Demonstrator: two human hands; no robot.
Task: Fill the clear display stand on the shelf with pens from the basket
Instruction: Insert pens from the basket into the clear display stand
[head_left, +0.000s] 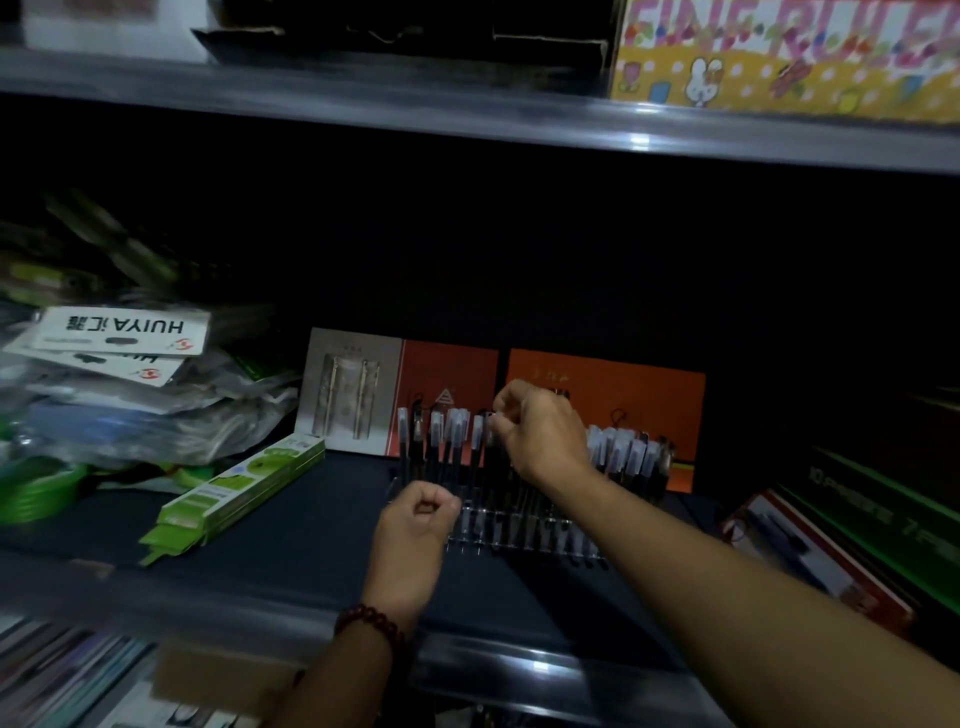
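Note:
A clear display stand (519, 535) sits on the dark shelf (311, 545), holding several black pens (447, 441) upright with clear caps. My right hand (540, 431) reaches over the stand's middle, fingers pinched at the top of a pen (488, 431) in the row. My left hand (415, 540) rests at the stand's left front corner, curled into a fist; whether it grips the stand's edge is hard to see. More pens (628, 452) stand to the right of my right hand. The basket is out of view.
Green flat boxes (234, 493) lie left of the stand. A heap of plastic-wrapped packs (119, 374) fills the far left. Orange and grey cards (608, 389) lean behind the stand. Red and green boxes (831, 545) lie at the right. An upper shelf (467, 114) hangs overhead.

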